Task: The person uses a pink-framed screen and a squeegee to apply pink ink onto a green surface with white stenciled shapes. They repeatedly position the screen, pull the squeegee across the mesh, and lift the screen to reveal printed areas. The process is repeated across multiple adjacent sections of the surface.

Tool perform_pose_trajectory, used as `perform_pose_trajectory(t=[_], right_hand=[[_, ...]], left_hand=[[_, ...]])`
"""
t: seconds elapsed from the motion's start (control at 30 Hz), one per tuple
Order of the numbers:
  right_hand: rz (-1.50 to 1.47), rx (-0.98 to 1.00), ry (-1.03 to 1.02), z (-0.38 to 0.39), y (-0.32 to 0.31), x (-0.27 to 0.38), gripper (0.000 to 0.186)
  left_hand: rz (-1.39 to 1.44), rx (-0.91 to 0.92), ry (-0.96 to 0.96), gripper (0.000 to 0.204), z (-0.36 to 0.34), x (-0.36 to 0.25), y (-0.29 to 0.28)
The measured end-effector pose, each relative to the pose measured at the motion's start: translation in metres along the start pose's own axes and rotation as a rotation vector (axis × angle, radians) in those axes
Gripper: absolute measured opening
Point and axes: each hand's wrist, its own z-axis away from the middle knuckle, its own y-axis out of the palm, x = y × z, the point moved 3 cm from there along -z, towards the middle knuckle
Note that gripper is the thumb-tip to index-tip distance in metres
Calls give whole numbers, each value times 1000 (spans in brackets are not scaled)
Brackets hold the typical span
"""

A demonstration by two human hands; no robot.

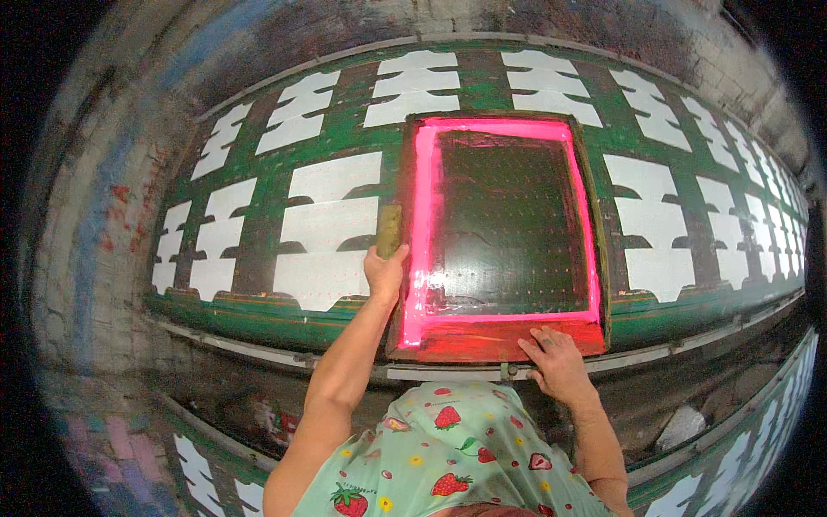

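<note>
A screen-printing frame (506,226) lies on the long green table in front of me. Bright pink ink runs around the borders of its dark mesh, thickest along the left side, and the near border is red. Beside the frame's left edge, my left hand (385,269) is closed around a worn olive-brown squeegee (389,226), whose blade I cannot make out. My right hand (556,360) grips the frame's near edge toward the right corner, with its fingers over the red border and its thumb lower down at the edge.
White cut pieces (332,228) with curved notches lie in rows on the green table (250,302), left, right and beyond the frame. A pale metal rail (655,353) follows the near edge. Another table with white pieces (741,465) stands at the lower right.
</note>
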Motion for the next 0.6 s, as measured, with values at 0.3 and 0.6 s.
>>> perform_pose_trajectory(t=[0.3,0.6], right_hand=[[152,62,-2,-60,-2,15,59],[229,231,122,-64,5,20,54]], left_hand=[[-170,-59,-19,56,2,0,-4],[-164,-81,100,58,1,10,-4]])
